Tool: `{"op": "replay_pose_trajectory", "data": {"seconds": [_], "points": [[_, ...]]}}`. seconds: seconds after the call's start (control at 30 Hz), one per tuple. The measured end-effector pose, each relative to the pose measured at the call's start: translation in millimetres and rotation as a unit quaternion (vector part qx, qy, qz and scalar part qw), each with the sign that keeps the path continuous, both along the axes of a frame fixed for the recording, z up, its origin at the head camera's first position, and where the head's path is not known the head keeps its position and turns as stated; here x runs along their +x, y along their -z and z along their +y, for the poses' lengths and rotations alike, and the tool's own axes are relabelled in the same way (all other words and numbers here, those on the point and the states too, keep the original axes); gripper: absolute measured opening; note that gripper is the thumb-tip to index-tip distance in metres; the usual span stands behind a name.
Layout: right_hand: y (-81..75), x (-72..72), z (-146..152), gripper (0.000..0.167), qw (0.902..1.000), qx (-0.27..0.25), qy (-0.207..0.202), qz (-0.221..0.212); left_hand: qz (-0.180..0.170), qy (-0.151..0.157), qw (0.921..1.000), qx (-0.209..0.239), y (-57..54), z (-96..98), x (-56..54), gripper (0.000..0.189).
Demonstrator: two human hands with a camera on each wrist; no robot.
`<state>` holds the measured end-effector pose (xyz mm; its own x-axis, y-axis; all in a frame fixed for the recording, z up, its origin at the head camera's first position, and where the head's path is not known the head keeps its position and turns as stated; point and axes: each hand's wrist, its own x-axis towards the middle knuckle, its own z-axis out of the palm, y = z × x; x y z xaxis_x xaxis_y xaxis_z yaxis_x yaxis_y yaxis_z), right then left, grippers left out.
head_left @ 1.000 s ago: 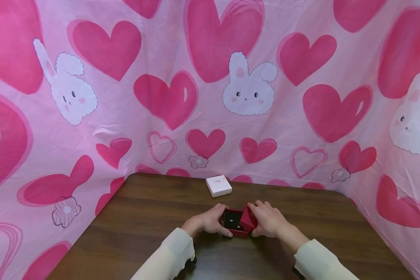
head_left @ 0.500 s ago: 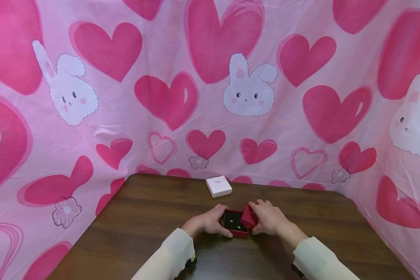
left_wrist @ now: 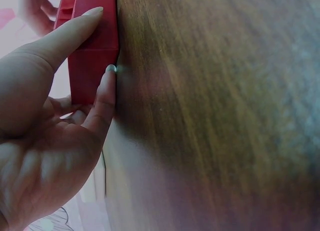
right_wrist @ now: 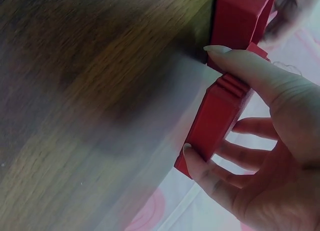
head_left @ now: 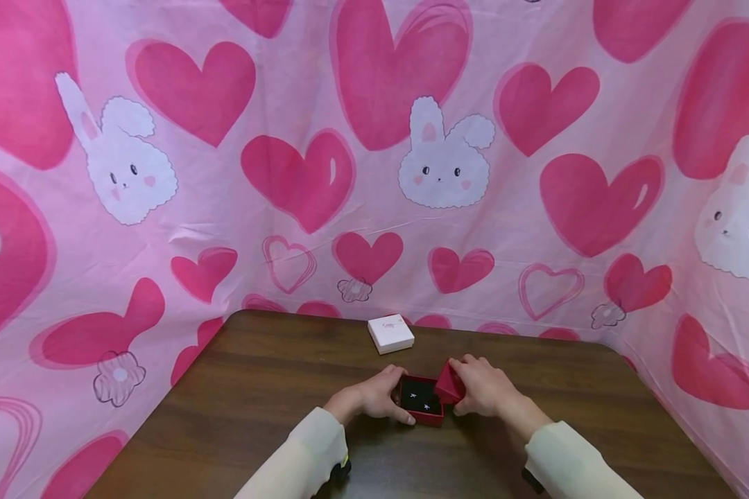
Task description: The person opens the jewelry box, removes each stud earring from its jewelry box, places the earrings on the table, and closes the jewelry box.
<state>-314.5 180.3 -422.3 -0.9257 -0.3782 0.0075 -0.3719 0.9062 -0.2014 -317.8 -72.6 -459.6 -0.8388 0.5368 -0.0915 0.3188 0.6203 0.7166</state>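
A small red jewelry box (head_left: 429, 418) sits on the table, with a black lining that carries two tiny star-shaped pieces (head_left: 413, 396). My left hand (head_left: 379, 396) holds the box at its left end, thumb along the near wall and fingers round the far side. The box's red lid (head_left: 451, 383) is tilted at the right end, gripped by my right hand (head_left: 483, 388). In the right wrist view the thumb and fingers (right_wrist: 215, 186) pinch the lid (right_wrist: 212, 123) close beside the box (right_wrist: 237, 21).
Behind the hands a white box (head_left: 391, 334) with small red print lies on the brown wooden table (head_left: 274, 374). A pink cloth (head_left: 374, 208) with hearts and rabbits hangs around the table's back and sides.
My right hand has shifted slightly to the right with the lid, uncovering more of the black lining. The left hand and the box have stayed almost in place.
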Motion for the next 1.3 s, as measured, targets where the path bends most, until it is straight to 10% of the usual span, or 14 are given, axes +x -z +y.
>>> {"op": "replay_pose_trajectory", "data": {"seconds": [1.3], "points": [[-4.6, -8.6, 27.2, 0.096, 0.9996, 0.011, 0.003, 0.027, -0.007, -0.007, 0.9999, 0.012, 1.6, -0.2, -1.0, 0.064]]}}
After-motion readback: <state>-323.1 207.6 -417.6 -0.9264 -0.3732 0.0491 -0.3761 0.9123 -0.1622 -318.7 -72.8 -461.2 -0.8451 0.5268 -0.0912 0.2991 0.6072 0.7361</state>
